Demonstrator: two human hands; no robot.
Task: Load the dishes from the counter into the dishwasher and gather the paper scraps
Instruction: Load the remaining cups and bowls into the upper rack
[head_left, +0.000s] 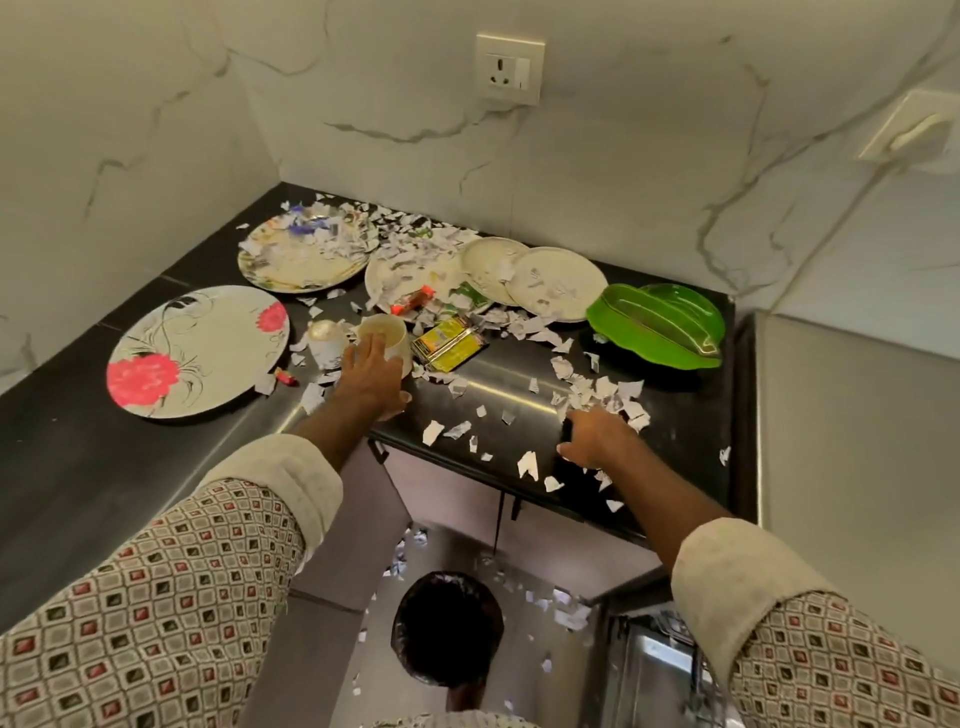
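My left hand (371, 375) reaches over a cream cup (384, 335) at the middle of the black counter (62, 467), fingers spread on its rim and side. A second small cup (324, 340) lies just left of it. My right hand (592, 436) rests flat on the counter's front part, fingers in a heap of paper scraps (602, 395). A floral plate with pink flowers (200, 351) sits at the left. Scrap-covered plates (304, 254) and two cream plates (556, 283) stand at the back, with a green leaf-shaped dish (660, 322) on the right.
A yellow packet (449, 345) and an orange wrapper (415, 300) lie among the scraps. Below the counter edge stands a black-lined bin (447, 623), with scraps on the floor around it. The open dishwasher (654, 675) shows at lower right. A steel surface (852, 441) adjoins the right.
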